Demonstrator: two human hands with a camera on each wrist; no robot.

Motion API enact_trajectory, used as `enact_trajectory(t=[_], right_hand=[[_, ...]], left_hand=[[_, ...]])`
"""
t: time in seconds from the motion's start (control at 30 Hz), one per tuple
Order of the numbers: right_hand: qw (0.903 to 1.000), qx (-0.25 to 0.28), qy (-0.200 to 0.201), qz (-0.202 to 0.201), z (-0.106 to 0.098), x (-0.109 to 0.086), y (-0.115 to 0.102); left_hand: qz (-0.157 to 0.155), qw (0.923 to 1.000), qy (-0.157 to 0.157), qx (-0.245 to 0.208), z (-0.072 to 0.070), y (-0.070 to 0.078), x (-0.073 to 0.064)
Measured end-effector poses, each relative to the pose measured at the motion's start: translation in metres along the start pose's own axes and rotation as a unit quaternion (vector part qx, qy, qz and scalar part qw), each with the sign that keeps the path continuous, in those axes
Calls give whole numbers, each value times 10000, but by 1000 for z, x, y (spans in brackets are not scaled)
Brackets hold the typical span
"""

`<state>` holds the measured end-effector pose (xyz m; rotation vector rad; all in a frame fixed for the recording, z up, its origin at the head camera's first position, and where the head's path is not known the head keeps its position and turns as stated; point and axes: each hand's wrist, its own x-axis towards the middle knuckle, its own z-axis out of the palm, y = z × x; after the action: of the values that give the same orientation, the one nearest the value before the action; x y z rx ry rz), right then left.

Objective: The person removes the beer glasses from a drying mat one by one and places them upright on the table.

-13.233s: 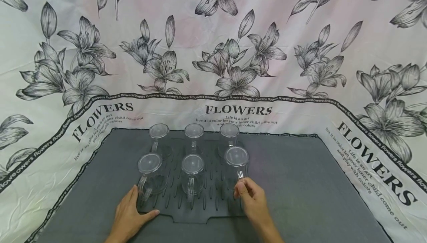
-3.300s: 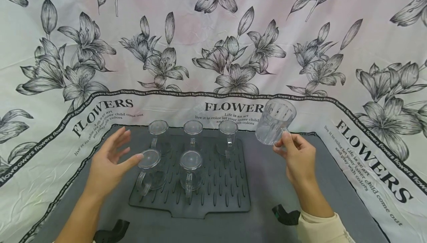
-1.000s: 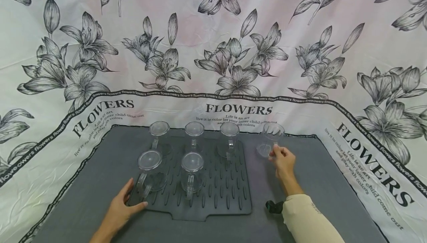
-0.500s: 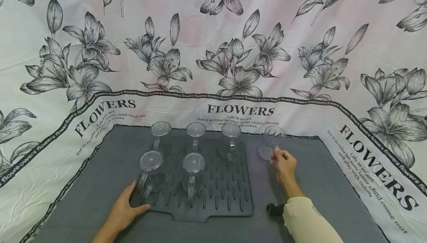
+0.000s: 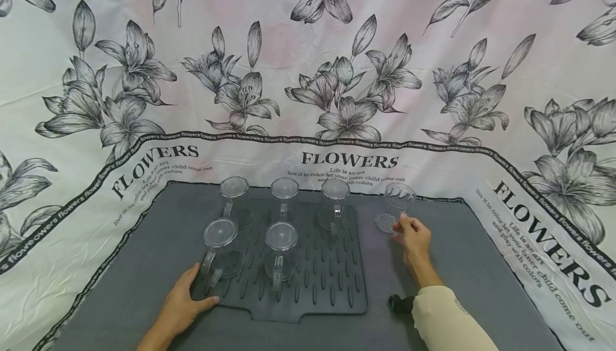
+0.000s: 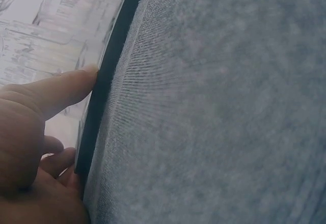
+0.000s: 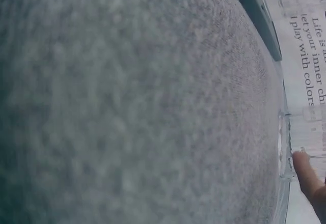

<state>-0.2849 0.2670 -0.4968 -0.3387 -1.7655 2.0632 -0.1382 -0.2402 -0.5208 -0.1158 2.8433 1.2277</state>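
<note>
My right hand pinches the handle of a clear mug. That mug stands mouth up on the grey table, just right of a dark ridged drying mat. On the mat several matching mugs stand upside down: a back row with a left mug, a middle mug and a right mug, and a front row with a left mug and a middle mug. My left hand rests at the mat's front left corner, its thumb touching the mat's edge.
The grey table ends at the back and sides against a flower-printed cloth hung like a wall. A black strap-like piece sits at the right sleeve.
From the mat's front right spot, my right hand lifted a mug, turned it mouth up and stood it on the table at right. My left hand rose, then returned to the mat's corner.
</note>
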Motion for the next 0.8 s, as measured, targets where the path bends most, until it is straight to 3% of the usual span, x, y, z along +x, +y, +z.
enact_trajectory(t=[0.13, 0.33, 0.53, 0.8], right_hand=[[9990, -435, 14, -33, -2, -1, -5], [9887, -1413, 481, -144, -14, -3, -24], [9872, -1497, 513, -206, -25, -8, -48], [9884, -1297, 321, -717, -26, -18, -75]], left_hand=[[11, 10000, 31, 36, 0, 0, 0], [-8, 10000, 1, 14, -1, 0, 1], [-10, 10000, 24, 4, 0, -1, 2], [-60, 10000, -36, 2, -1, 0, 2]])
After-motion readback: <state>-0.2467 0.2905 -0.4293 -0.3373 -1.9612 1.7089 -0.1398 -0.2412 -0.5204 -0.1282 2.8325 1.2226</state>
